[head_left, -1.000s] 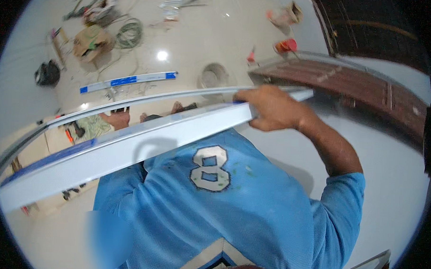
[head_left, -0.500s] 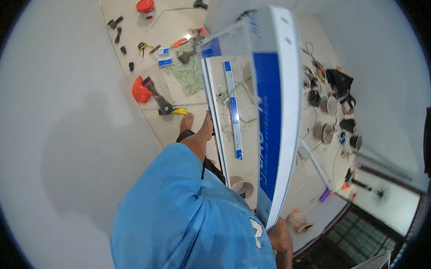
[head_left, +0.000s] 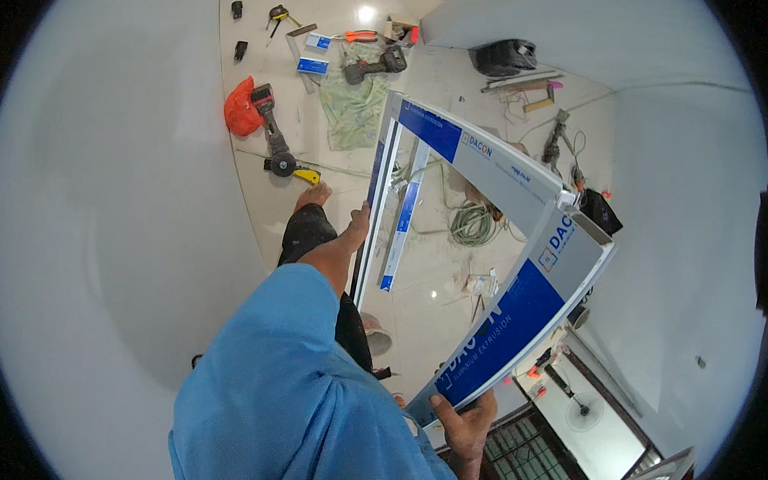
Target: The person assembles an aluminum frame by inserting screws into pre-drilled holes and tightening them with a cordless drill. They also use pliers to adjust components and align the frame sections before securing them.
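Observation:
A rectangular aluminium frame (head_left: 523, 317) with blue and white protective film hangs in the air before me, tilted, its far right corner highest. My left hand (head_left: 356, 228) is closed round its left bar, most of the fingers hidden behind it. At the near end of the right bar, my right hand (head_left: 469, 424) grips with the thumb on the filmed face and fingers beneath. Through the frame's opening I see a loose filmed aluminium strip (head_left: 406, 215) on the floor and a coil of pale green hose or cable (head_left: 474, 224).
An angle grinder (head_left: 275, 139) lies by a red bag (head_left: 244, 108) near the left wall. Beyond, a cordless drill (head_left: 375, 64) rests by a green cloth (head_left: 355, 112). Against the far wall sits a black bag (head_left: 504, 57); a bucket (head_left: 376, 333) stands beside my leg.
The frame has swung from nearly edge-on to showing its opening, its far right corner moving right and nearer. My right hand has shifted left and shows more fully. The view has turned too.

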The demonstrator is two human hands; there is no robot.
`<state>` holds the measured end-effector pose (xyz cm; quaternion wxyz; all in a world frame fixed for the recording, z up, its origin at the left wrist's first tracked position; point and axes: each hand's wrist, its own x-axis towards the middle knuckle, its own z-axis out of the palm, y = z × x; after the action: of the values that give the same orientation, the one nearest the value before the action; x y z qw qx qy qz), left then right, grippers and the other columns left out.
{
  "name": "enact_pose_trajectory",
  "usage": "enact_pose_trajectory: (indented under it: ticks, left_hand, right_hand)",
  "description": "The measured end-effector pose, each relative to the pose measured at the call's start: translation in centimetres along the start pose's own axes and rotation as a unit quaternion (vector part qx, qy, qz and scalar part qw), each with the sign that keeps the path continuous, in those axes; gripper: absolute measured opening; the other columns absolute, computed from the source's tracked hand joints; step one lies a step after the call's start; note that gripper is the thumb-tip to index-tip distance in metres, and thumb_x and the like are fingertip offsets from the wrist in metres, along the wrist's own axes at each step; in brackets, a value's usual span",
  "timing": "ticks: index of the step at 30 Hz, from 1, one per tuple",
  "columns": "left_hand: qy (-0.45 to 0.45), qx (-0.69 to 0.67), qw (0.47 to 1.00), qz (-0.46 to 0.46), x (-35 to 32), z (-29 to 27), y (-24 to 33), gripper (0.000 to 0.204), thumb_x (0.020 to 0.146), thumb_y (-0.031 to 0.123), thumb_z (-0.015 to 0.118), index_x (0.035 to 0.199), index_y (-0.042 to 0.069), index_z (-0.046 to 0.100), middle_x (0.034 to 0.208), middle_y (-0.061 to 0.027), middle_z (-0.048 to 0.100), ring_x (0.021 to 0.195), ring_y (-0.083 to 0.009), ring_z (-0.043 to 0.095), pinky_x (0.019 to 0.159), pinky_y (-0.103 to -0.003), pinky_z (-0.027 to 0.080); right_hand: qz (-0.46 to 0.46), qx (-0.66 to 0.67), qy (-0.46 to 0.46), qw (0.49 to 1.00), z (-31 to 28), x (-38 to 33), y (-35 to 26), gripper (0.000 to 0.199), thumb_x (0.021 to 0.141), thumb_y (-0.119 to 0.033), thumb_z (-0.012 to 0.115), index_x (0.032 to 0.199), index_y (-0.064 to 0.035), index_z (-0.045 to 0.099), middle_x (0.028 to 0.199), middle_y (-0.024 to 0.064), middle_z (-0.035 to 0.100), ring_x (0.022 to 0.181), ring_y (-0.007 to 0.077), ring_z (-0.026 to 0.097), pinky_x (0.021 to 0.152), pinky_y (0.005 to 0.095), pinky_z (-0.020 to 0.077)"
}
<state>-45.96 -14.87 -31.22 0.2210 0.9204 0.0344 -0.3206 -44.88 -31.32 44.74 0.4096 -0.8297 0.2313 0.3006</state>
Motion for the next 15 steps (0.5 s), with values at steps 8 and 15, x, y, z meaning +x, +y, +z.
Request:
enact_pose_trajectory:
  ticks: [8,15]
  left_hand:
    - [-0.044,-0.101,0.993,0.052,3.2,2.3,1.9,0.043,0.112,0.025,0.053,0.152,0.011,0.056,0.168,-0.0134,0.052,0.158,-0.0287,0.048,0.119,-0.046,0.05]
    - [-0.012,-0.009,1.0,-0.004,6.6,5.8,-9.8,0.042,0.112,0.028,0.057,0.149,0.009,0.058,0.167,-0.0148,0.054,0.157,-0.0294,0.05,0.117,-0.048,0.051]
  right_hand:
    - [0.031,0.017,-0.015,0.999,2.1,11.3,1.8,0.043,0.089,-0.005,0.086,0.127,0.0051,0.069,0.115,0.0144,0.078,0.104,0.0226,0.074,0.095,0.0404,0.0602]
    - [0.002,-0.113,-0.091,0.989,6.5,18.7,3.9,0.042,0.095,-0.002,0.082,0.132,0.0069,0.065,0.117,0.0157,0.077,0.105,0.0232,0.075,0.092,0.0396,0.0619]
